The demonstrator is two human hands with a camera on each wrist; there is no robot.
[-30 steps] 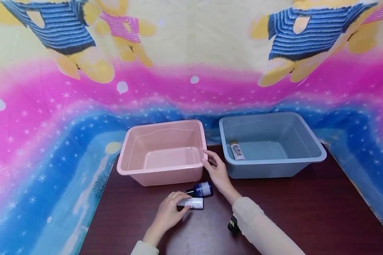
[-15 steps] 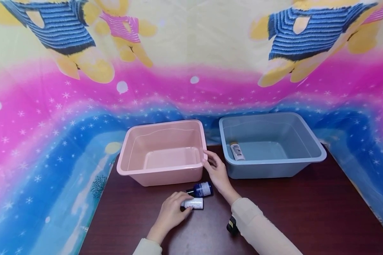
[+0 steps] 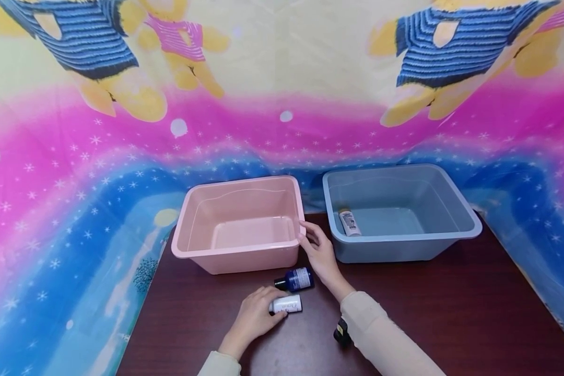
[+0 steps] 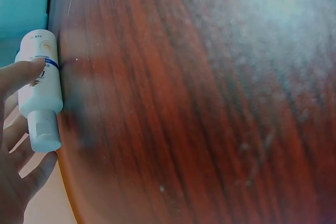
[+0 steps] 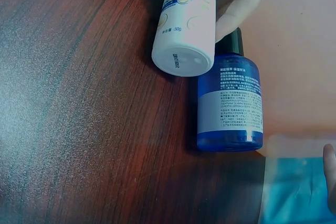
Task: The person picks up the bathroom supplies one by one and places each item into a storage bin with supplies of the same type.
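My left hand grips a small white bottle lying low over the table, thumb on one side and fingers on the other. The left wrist view shows the thumb across the body of this white bottle, its cap toward the palm. A dark blue bottle with a black cap lies just beyond it, on its side. My right hand touches the right front corner of the pink basin, thumb and fingertips apart. Just one fingertip of that hand shows clearly in the right wrist view.
At the right stands a blue-grey basin, with a white bottle leaning inside near its left wall. The dark wooden table carries everything. A patterned cloth hangs behind and along the sides.
The left hand has closed further round the white bottle, which has shifted slightly toward me and tilted. The right hand stays at the pink basin's corner.
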